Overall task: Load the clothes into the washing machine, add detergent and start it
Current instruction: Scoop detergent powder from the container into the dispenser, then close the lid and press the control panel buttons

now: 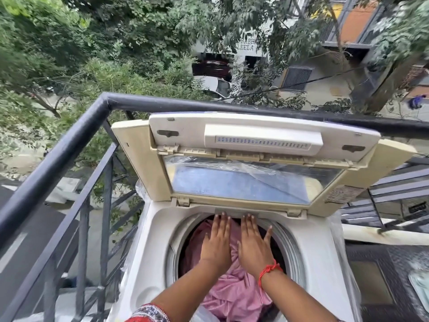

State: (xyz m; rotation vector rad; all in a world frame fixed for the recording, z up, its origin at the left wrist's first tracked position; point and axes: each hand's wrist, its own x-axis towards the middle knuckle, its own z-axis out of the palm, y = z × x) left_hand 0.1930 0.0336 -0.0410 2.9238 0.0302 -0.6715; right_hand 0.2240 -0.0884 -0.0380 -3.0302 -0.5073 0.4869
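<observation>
A white top-loading washing machine (148, 259) stands on a balcony with its lid (255, 163) folded up and back. Pink clothes (232, 291) fill the round drum opening, with a darker garment at the far side. My left hand (217, 242) and my right hand (254, 245) lie flat, palms down, side by side on top of the pink cloth, fingers stretched toward the back rim. Neither hand grips anything. A red thread is tied round my right wrist.
A black metal railing (69, 145) runs along the left and behind the machine. Clear plastic wrap (339, 231) hangs round the machine's sides. Beyond the rail are trees, a street and buildings below. A dark surface (383, 275) lies to the right.
</observation>
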